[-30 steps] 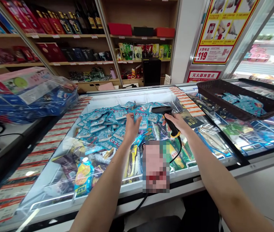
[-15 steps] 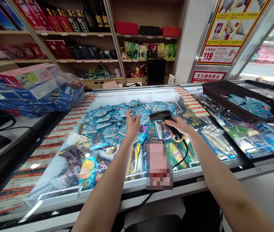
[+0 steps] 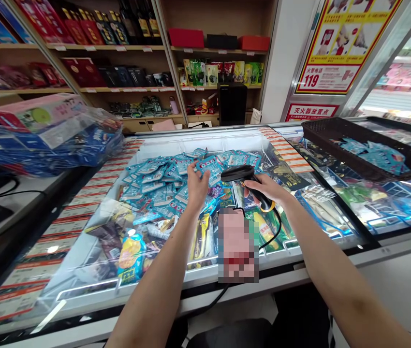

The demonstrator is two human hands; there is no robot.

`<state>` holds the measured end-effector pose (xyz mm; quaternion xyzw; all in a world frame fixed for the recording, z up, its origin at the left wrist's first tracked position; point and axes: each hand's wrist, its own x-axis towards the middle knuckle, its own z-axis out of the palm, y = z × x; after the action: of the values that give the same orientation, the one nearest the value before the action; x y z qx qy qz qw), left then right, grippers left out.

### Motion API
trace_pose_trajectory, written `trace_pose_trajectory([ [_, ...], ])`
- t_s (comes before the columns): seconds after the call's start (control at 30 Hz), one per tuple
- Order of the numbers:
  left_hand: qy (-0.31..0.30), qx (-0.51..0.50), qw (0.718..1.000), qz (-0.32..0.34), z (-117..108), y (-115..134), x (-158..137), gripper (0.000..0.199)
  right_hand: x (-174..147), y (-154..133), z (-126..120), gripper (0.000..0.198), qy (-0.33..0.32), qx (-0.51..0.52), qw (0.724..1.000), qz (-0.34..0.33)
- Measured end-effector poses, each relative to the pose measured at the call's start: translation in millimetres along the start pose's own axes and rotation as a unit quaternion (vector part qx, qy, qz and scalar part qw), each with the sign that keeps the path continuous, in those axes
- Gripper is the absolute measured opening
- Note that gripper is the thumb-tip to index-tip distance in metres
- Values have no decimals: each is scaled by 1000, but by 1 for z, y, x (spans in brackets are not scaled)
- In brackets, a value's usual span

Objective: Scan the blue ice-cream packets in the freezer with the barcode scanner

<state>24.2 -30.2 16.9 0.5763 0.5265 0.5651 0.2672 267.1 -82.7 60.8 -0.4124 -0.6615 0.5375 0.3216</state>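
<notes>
A: What does the right hand (image 3: pixel 263 186) hold?

B: It is closed around the handle of a black barcode scanner (image 3: pixel 246 180). The head of the scanner points to the left, toward the other hand, and a black cable (image 3: pixel 274 231) hangs down from the bottom of the handle, just under the grip.

A: And the left hand (image 3: pixel 197 182)?

B: Its fingers pinch one blue packet (image 3: pixel 205 165) at the edge, so the grip is narrow and holds this packet. The packet is lifted a little, just in front of the scanner head, close to it but I cannot tell if they touch.

A: Where is this packet compared with the others?

B: It is directly above the pile of blue packets (image 3: pixel 154 181), which lies in the open freezer chest (image 3: pixel 205 140), under and to the left of the left grip. Nearer to the person than both grips there are other frozen goods with yellow and green wrappers (image 3: pixel 263 232).

A: Anything else around?

B: Far to the right of the right grip, a dark basket (image 3: pixel 321 137) stands on the glass lid of the freezer, with some more blue packets inside. Well to the left of the left grip, boxes wrapped in plastic (image 3: pixel 46 130) lie on the counter (image 3: pixel 6 203).
</notes>
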Motion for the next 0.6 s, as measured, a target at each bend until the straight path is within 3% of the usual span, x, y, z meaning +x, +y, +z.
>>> trace_pose_trajectory([
  [0.1,7,10,1000,3,-3,6,0,54,0,1,-1,43,18,17,1000,-7],
  [0.2,34,98,994,34,-9,16,1,53,1,3,-3,41,58,36,998,3],
  [0.4,59,260,957,112,-27,21,6,58,5,10,-10,40,143,78,986,19],
  [0.6,32,388,915,101,-34,24,5,54,7,14,-13,40,155,104,982,5],
])
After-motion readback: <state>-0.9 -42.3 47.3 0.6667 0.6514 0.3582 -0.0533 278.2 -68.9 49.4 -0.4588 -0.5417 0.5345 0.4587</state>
